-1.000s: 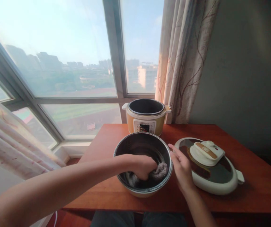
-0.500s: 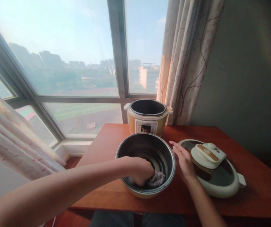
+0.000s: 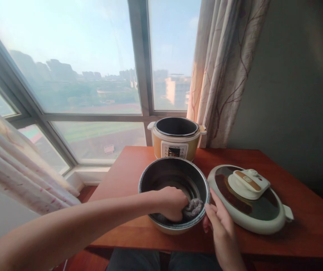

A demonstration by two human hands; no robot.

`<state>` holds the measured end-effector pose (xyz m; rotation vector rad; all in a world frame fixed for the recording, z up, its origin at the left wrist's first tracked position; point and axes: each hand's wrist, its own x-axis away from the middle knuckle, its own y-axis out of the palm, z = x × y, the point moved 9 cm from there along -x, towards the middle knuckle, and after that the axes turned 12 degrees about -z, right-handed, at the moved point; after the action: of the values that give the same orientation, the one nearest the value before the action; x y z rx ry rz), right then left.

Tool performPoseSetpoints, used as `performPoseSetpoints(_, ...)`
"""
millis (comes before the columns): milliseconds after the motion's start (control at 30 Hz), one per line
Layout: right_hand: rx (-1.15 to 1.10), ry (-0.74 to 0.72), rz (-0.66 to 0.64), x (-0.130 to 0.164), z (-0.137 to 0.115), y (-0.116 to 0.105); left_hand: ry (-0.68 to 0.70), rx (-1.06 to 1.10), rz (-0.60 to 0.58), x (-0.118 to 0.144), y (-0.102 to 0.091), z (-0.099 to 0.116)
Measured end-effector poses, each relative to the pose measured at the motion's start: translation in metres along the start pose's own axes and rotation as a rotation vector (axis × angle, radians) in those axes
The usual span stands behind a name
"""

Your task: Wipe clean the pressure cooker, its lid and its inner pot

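Grey cloth (image 3: pixel 193 207) sat clenched in the left hand (image 3: pixel 172 203) inside the pot (image 3: pixel 155 177). Right hand (image 3: pixel 220 226), loosely released, touched its rim. Lid (image 3: pixel 263 222) lay just beside; cooker (image 3: pixel 175 145) stood behind on the bench (image 3: pixel 305 210).

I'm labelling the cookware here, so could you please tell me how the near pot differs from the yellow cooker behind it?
The pot is bare dark metal; the cooker has a yellow shell with a control panel. The pot holds a cloth gripped by the left hand while the right hand touches its rim; the cooker stands untouched. Both are round, open and upright on the table.
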<state>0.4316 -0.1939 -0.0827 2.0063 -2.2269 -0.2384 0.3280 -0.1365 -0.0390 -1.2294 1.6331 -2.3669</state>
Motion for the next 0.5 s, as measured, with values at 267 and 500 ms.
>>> performPoseSetpoints(267,-0.026,0.006,-0.035,-0.016,-0.002,-0.003,-0.078,0.499,0.049,-0.027,-0.014,-0.034)
performPoseSetpoints(500,-0.025,0.015,-0.092,-0.031,-0.010,-0.003,-0.232,1.078,0.334,-0.039,-0.021,-0.077)
